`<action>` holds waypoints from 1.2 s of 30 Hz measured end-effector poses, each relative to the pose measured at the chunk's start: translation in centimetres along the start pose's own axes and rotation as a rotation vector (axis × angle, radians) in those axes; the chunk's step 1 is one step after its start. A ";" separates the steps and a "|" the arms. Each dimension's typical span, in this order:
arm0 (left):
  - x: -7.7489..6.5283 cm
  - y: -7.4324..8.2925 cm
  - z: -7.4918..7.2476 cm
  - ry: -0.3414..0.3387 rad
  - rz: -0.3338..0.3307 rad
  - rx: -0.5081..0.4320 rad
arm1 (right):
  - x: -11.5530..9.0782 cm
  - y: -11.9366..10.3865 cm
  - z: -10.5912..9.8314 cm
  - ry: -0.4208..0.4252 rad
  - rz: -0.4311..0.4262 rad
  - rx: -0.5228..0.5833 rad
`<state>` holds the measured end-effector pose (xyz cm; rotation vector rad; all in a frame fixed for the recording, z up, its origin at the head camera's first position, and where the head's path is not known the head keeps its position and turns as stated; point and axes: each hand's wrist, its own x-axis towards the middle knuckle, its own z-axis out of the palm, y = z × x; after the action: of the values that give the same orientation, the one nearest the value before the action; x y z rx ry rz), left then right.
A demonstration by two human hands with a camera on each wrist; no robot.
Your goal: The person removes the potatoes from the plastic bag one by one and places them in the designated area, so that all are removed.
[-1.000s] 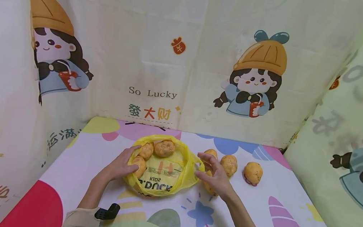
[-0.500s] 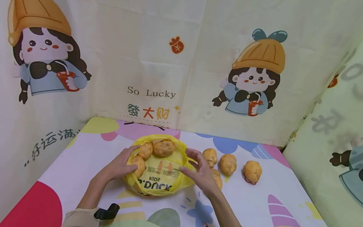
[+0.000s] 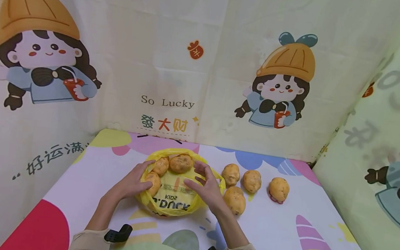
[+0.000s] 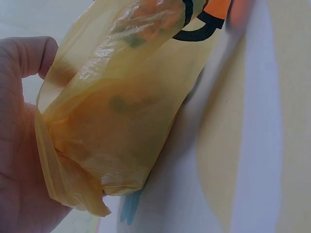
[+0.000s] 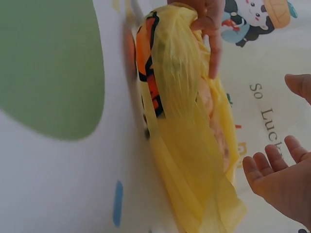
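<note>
A yellow plastic bag lies on the table with its mouth spread wide. Inside it are three potatoes, two along the left side and one potato at the back. My left hand grips the bag's left rim, thumb over the edge; the left wrist view shows thin yellow plastic against that hand. My right hand hovers over the right part of the mouth, fingers loosely curved and apart, holding nothing. In the right wrist view its fingers are separate from the bag.
Right of the bag lie several loose potatoes: a near potato, two behind it, and a potato farther right on something dark red. Printed cloth walls enclose the patterned tabletop at the back and sides.
My right hand has moved left, from beside the bag's right edge near the loose potatoes to over its mouth. My left hand stays at the left rim.
</note>
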<state>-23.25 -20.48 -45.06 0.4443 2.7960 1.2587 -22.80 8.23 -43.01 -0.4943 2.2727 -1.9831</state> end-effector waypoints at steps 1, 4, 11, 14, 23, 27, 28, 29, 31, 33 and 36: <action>0.0 0.0 0.0 -0.001 -0.001 0.002 | 0.1 0.1 0.2 0.004 0.012 0.002; 0.1 0.0 0.1 0.001 -0.006 0.003 | 0.5 0.3 0.9 0.007 0.041 0.009; 0.0 0.0 0.2 -0.002 -0.012 0.002 | 1.2 1.0 2.3 0.018 0.066 0.013; 0.0 0.0 0.2 -0.004 -0.015 0.000 | 1.4 1.2 2.7 0.042 0.074 -0.007; 0.0 0.1 0.2 -0.005 -0.001 0.000 | 2.4 1.5 4.0 0.130 0.136 -0.025; 0.0 0.0 0.2 0.001 0.003 -0.007 | 2.8 1.6 4.5 0.172 0.155 -0.030; 0.0 0.0 0.2 0.002 0.004 -0.008 | 2.9 1.6 4.7 0.188 0.161 -0.033; 0.0 -0.1 0.2 0.004 0.008 -0.008 | 3.0 1.6 4.8 0.205 0.167 -0.031; 0.1 -0.1 0.2 0.006 0.016 -0.008 | 3.2 1.6 5.0 0.241 0.173 -0.025; 0.1 -0.1 0.2 0.008 0.019 -0.009 | 3.5 1.7 5.2 0.283 0.179 -0.011; 0.1 -0.2 0.2 0.007 0.025 -0.007 | 3.8 1.7 5.5 0.336 0.181 0.006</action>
<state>-23.36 -20.42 -45.28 0.4766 2.8001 1.2768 -25.17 2.12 -44.99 0.0534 2.3894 -2.1108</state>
